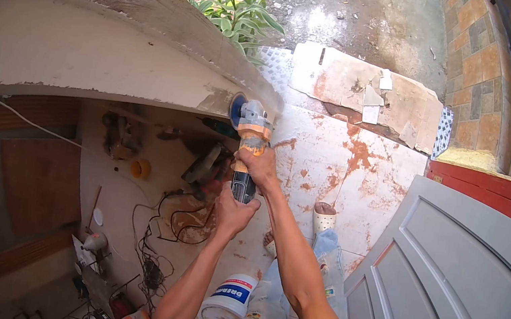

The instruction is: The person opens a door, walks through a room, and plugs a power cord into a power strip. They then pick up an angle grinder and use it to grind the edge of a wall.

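An orange and grey angle grinder (254, 133) is held out in front of me in both hands. My left hand (236, 209) is wrapped round the black rear end of its body. Further forward, my right hand (258, 165) grips the orange middle part. The grinder's blue disc (236, 110) stands on edge at the end of the pale plastered wall (116, 60). Its far side meets or nearly meets a rough grey patch (214, 100) on the wall's lower edge; exact contact cannot be made out.
A grey panelled door (446, 282) stands at the right. Cables (153, 257), tools and a white bucket (228, 302) lie below and left. Cardboard (350, 87) covers the step ahead. A green plant (237, 13) grows beyond the wall.
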`<move>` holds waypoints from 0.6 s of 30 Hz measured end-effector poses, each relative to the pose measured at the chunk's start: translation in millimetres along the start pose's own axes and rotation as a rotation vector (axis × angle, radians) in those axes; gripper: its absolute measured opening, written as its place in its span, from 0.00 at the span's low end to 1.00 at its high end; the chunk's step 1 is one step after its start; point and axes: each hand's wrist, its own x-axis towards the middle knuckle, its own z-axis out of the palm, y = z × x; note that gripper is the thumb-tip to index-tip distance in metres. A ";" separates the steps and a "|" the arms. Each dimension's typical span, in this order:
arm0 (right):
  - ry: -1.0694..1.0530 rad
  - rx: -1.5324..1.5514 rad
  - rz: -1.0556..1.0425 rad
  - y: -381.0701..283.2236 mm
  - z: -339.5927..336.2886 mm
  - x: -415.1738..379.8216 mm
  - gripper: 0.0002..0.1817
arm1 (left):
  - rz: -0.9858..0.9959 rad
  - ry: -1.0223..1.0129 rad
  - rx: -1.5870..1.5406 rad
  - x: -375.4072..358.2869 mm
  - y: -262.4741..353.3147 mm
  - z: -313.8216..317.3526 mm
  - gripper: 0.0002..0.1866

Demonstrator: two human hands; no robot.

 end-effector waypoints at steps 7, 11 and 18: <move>0.047 0.108 0.119 5.6 -9.3 3.8 0.11 | -0.042 -0.081 0.013 13.0 -11.3 10.0 0.22; 0.029 0.068 0.010 -11.2 -2.0 -26.8 0.12 | 0.023 -0.034 0.042 -15.8 2.3 -8.3 0.22; -0.116 -0.050 -0.145 -76.9 27.1 -73.7 0.15 | 0.091 0.111 -0.057 -55.5 39.7 -48.6 0.23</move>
